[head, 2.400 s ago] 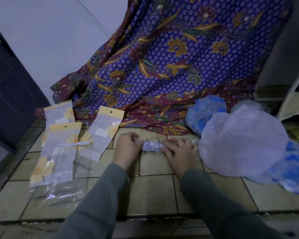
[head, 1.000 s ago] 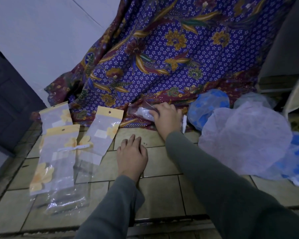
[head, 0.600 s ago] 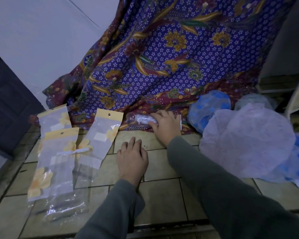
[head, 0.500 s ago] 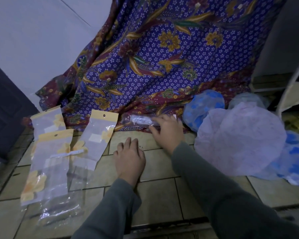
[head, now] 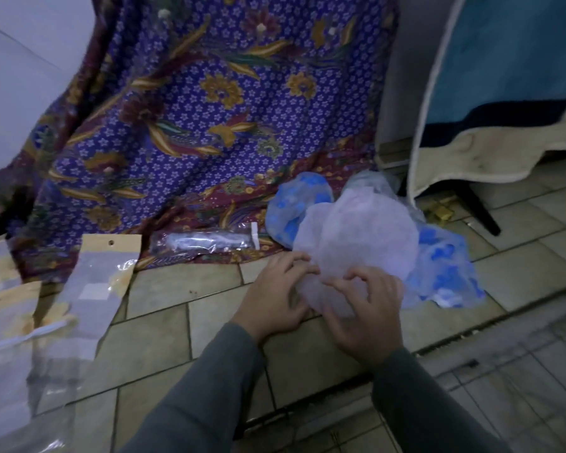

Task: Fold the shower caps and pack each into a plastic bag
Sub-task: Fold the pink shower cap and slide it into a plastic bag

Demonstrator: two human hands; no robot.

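A pale lilac shower cap lies spread on the tiled floor at the right. My left hand and my right hand both pinch its near edge with curled fingers. Beneath and behind it lie blue-patterned shower caps, one of them against the cloth. A packed clear bag holding a rolled cap lies on the hem of the patterned cloth, left of my hands. Several flat plastic bags with yellow headers lie on the floor at the left.
A purple floral cloth hangs behind and spills onto the floor. A towel with a blue middle and cream border hangs at the upper right over a dark stand leg. A floor groove runs near my wrists.
My right hand has let go of the packed bag on the cloth and moved right. Both hands now pinch the lilac cap's near edge. The view has shifted to the right.
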